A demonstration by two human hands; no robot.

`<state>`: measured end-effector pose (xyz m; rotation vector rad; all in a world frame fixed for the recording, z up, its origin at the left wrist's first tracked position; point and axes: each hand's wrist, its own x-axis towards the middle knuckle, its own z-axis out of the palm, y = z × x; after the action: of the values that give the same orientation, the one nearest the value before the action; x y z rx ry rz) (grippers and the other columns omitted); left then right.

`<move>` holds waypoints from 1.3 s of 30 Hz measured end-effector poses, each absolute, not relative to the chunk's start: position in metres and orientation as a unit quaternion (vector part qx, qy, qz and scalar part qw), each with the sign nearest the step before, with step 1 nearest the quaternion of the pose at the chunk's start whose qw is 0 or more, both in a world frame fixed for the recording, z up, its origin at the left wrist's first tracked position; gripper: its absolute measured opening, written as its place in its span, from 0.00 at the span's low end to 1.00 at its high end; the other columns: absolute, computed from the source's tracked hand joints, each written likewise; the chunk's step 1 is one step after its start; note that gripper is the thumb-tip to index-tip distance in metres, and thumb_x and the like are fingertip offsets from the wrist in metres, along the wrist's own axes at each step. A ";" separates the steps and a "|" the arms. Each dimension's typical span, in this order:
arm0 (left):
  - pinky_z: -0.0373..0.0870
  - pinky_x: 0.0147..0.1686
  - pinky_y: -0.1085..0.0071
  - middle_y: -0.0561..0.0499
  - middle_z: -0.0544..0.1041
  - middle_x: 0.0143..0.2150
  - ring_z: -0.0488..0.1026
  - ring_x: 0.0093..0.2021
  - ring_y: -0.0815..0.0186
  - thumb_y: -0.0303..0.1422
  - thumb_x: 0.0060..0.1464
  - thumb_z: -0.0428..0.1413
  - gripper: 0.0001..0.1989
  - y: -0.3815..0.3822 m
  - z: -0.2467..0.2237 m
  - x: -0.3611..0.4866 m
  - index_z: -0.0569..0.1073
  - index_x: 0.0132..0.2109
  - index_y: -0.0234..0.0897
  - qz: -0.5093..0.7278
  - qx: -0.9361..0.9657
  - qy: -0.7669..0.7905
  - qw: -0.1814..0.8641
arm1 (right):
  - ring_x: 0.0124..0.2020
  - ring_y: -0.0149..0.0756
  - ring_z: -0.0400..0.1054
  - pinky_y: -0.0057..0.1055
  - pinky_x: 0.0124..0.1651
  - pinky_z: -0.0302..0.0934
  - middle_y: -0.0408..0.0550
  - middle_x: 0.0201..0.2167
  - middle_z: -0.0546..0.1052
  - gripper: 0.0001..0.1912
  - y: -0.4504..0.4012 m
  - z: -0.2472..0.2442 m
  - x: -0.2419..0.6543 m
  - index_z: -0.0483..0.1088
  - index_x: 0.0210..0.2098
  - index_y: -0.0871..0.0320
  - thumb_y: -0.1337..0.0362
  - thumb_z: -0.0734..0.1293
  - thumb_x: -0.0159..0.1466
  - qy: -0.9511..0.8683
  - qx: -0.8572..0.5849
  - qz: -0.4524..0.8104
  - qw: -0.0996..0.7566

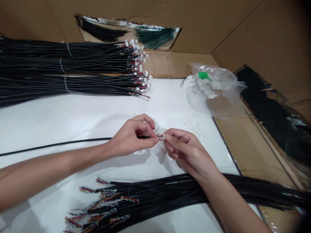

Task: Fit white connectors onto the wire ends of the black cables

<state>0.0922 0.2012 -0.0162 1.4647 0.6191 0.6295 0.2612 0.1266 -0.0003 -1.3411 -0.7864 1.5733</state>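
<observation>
Head view: black cable (73, 141) lies lengthwise across the white bench (85, 113), its tip at frame centre
Left fingers (145, 141): clenched on the cable near its tip
Right fingers (170, 142): grasping the small white connector (160, 137), just beside the left fingers

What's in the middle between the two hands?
In the head view, a small connector on the end of a black cable sits between the left hand and the right hand.
</observation>
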 end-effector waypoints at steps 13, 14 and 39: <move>0.61 0.26 0.77 0.54 0.66 0.37 0.64 0.25 0.80 0.24 0.48 0.60 0.04 0.202 -0.016 0.094 0.76 0.27 0.30 0.281 0.650 0.267 0.654 | 0.16 0.22 0.50 0.23 0.18 0.42 0.37 0.15 0.62 0.12 0.126 -0.002 0.262 0.71 0.24 0.60 0.58 0.73 0.55 -0.322 -0.536 0.634 0.456; 0.61 0.25 0.77 0.54 0.66 0.37 0.64 0.25 0.80 0.24 0.48 0.60 0.04 0.202 -0.016 0.094 0.76 0.27 0.30 0.281 0.649 0.268 0.655 | 0.16 0.22 0.50 0.23 0.18 0.42 0.37 0.15 0.62 0.12 0.126 -0.002 0.263 0.71 0.24 0.60 0.58 0.73 0.56 -0.329 -0.537 0.628 0.457; 0.59 0.23 0.79 0.54 0.66 0.35 0.62 0.26 0.80 0.23 0.51 0.58 0.04 0.201 -0.017 0.096 0.74 0.28 0.29 0.280 0.652 0.264 0.653 | 0.21 0.26 0.60 0.24 0.25 0.56 0.41 0.19 0.70 0.10 0.115 0.002 0.248 0.71 0.26 0.59 0.64 0.65 0.64 -0.591 -0.661 0.257 0.383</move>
<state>0.0959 0.2005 -0.0174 1.4785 0.5984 0.6361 0.2478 0.1147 0.0017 -1.6864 -1.5081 0.6547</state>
